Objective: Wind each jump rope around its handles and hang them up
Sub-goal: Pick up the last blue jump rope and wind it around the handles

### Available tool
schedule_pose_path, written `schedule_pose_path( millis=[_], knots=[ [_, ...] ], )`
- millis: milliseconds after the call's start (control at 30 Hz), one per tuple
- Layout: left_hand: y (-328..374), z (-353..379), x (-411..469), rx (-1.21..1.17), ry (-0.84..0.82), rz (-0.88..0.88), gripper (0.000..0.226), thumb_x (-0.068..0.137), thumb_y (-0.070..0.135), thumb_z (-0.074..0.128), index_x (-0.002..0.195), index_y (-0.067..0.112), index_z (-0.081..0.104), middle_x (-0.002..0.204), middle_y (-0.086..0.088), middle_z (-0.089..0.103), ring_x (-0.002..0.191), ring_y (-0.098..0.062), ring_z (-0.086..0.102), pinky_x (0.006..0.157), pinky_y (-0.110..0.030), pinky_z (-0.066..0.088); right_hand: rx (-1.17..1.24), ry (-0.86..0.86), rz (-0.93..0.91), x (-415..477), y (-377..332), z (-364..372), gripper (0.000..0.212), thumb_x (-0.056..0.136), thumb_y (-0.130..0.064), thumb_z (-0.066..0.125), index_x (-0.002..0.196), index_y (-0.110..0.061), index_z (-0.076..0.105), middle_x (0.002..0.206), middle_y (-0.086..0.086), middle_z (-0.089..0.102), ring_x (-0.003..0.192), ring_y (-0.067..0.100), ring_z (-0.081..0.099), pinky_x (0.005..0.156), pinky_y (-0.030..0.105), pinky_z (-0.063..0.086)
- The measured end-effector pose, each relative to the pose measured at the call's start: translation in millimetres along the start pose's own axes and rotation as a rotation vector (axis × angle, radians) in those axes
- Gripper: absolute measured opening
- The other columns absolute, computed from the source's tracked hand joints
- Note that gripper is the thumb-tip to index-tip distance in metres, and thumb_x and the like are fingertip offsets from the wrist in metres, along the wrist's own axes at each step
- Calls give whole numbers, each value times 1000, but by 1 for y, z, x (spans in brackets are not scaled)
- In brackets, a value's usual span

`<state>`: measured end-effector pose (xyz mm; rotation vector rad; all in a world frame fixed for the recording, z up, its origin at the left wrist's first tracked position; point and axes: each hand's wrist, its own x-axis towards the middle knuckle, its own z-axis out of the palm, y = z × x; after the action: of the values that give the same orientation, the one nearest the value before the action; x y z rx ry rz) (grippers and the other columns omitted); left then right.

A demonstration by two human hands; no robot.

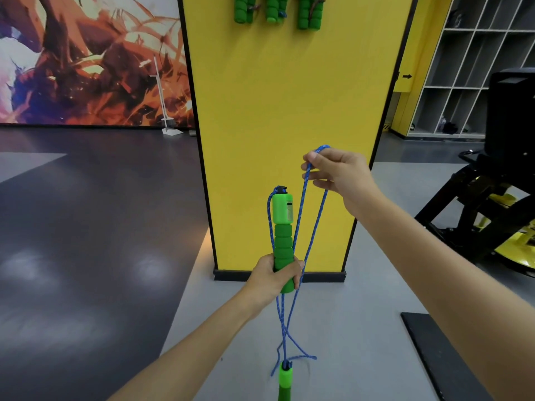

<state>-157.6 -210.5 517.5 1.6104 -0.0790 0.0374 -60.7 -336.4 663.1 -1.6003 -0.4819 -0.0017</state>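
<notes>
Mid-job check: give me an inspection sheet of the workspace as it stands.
Surface: grey floor, black mat lying at right.
Job's things: green foam jump-rope handle upright; blue braided rope looped, not wound; second green handle at the frame's bottom edge; three wound green-handled ropes hanging on yellow pillar.
Clutter: white broom stand by the mural wall.
Hands: left hand grips the upright handle; right hand pinches a rope loop.
Cables: nothing seen.
Surroundings: black exercise machine, grey cubby shelves.

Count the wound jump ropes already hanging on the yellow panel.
3. They hang in a row at the top of the yellow panel: the left bundle, the middle bundle, the right bundle. The picture's top edge crops them, so others may hang out of view.
</notes>
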Motion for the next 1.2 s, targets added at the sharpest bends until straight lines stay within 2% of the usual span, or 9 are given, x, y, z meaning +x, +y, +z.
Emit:
schedule_pose_path(
  millis=[133, 267, 467, 700, 867, 933, 1000, 1100, 1200],
  knots=[
    [-5, 3, -3, 12, -16, -13, 23, 95, 13, 54, 72, 11, 53, 62, -2, 55, 60, -8, 51, 71, -10, 47, -3, 26, -47, 9, -19, -7, 10, 90, -21, 63, 87, -13, 69, 82, 1, 70, 68, 12, 67, 66, 23, 52],
    [-4, 7, -3, 30, -24, -13, 24, 95, 13, 55, 70, 12, 54, 62, -2, 55, 60, -9, 50, 70, -10, 47, 97, 81, -56, 11, -26, -13, 12, 90, -24, 62, 93, -13, 68, 86, 1, 71, 72, 12, 70, 66, 22, 54],
    [-4, 10, -6, 17, -43, -12, 17, 94, 11, 56, 77, 11, 55, 61, 1, 56, 57, -9, 52, 69, -17, 48, 262, -21, 163, -10, 19, -13, 37, 89, -36, 62, 118, -13, 58, 112, 8, 70, 85, 18, 70, 83, 32, 55],
    [-1, 8, -5, 13, -23, 9, 19, 93, 8, 56, 74, 9, 55, 62, -4, 54, 57, -11, 51, 63, -14, 44, 171, -187, 257, -47, 62, -10, 30, 88, -26, 62, 117, -18, 62, 98, 3, 73, 84, 15, 69, 85, 35, 52],
    [3, 6, -3, 2, -18, 18, 18, 93, 9, 56, 76, 10, 55, 62, -3, 56, 58, -11, 52, 60, -16, 44, 25, -294, 248, -64, 76, -9, 25, 89, -24, 61, 113, -16, 65, 99, 2, 73, 93, 14, 69, 92, 38, 49],
    [4, 4, -1, 26, -20, 26, 20, 94, 12, 56, 74, 11, 55, 62, -2, 57, 60, -12, 52, 62, -17, 44, -6, -329, 257, -68, 81, -8, 28, 87, -26, 63, 112, -14, 66, 105, 6, 72, 98, 19, 68, 97, 43, 47],
    [6, 4, 0, 43, -25, 32, 22, 94, 12, 56, 72, 12, 56, 62, -2, 58, 60, -10, 53, 63, -17, 44, -4, -368, 260, -73, 85, -5, 35, 82, -29, 66, 111, -9, 67, 106, 13, 70, 94, 24, 67, 100, 48, 47],
    [10, 5, 1, 31, -31, 37, 21, 94, 11, 56, 73, 13, 56, 62, -1, 58, 59, -9, 54, 61, -16, 44, 46, -332, 269, -76, 90, -1, 36, 77, -25, 68, 101, 2, 68, 91, 16, 68, 78, 23, 64, 97, 52, 47],
    [9, 5, 0, 29, -25, 34, 20, 94, 12, 57, 74, 13, 56, 62, 0, 59, 58, -9, 54, 60, -16, 44, 42, -247, 249, -73, 91, 0, 17, 80, -14, 69, 87, 2, 68, 81, 12, 68, 78, 24, 61, 94, 50, 47]
  ],
)
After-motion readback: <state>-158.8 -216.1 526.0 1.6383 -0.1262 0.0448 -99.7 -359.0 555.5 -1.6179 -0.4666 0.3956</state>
